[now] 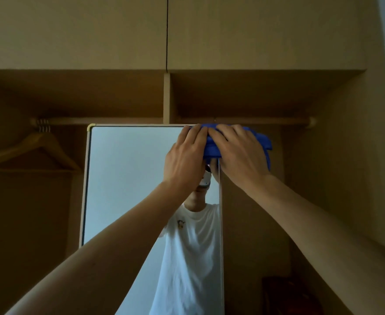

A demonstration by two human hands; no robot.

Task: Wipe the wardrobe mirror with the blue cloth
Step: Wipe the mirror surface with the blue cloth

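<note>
Cloth (262, 140) bunched at mirror (130, 178) top right corner. Left hand (184, 153) and right hand (239, 151) side by side on it, fingers near-straight, close together, pressing down. Hanger (39, 146) on rail, left.

The left hand (184, 155) and right hand (239, 153) lie side by side, pressing the bunched blue cloth (263, 139) against the top right corner of the wardrobe mirror (130, 178). A wooden hanger (39, 148) hangs on the rail (118, 121) to the left.
</note>
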